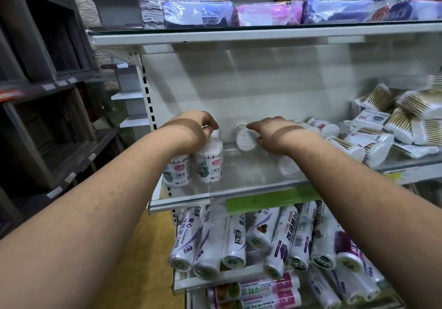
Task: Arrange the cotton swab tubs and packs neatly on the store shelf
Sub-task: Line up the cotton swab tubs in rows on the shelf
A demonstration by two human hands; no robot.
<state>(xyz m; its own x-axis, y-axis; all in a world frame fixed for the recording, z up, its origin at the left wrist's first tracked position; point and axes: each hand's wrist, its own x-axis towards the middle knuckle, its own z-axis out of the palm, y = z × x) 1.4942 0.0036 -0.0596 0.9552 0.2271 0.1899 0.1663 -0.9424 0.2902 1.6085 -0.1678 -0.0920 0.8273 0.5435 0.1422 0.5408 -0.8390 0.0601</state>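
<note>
Two upright cotton swab tubs stand at the left end of the glass shelf (239, 179): one (178, 170) at the edge, another (208, 163) beside it. My left hand (191, 128) rests on top of the second tub, fingers closed around its top. My right hand (272, 134) grips a tub lying on its side (246, 140), its round end of white swab tips facing me. Another tub (288, 166) lies under my right forearm. More tubs (323, 125) and flat packs of wooden swabs (416, 110) lie piled at the right.
The upper shelf holds bagged cloths (198, 13). Below, rolls of plastic bags (239, 239) fill the lower shelves. A dark wooden rack (35, 69) stands to the left. The shelf front carries a green price strip (270, 200).
</note>
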